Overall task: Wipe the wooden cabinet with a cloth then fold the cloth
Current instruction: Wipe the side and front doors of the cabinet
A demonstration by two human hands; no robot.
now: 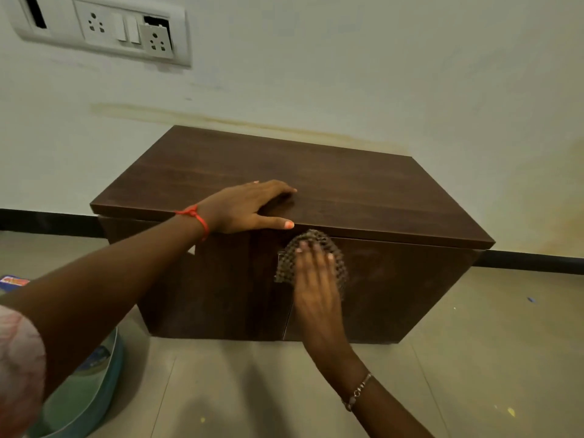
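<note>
On the cabinet front: my right hand [316, 279], fingers flat and together, pressing a checked cloth [311, 248] just beneath the top's edge. On the wooden cabinet [347, 191] top: my left hand [249, 207], spread, palm down, above the cloth.

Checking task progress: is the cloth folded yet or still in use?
In use: the right hand presses the cloth flat against the cabinet front.
</note>
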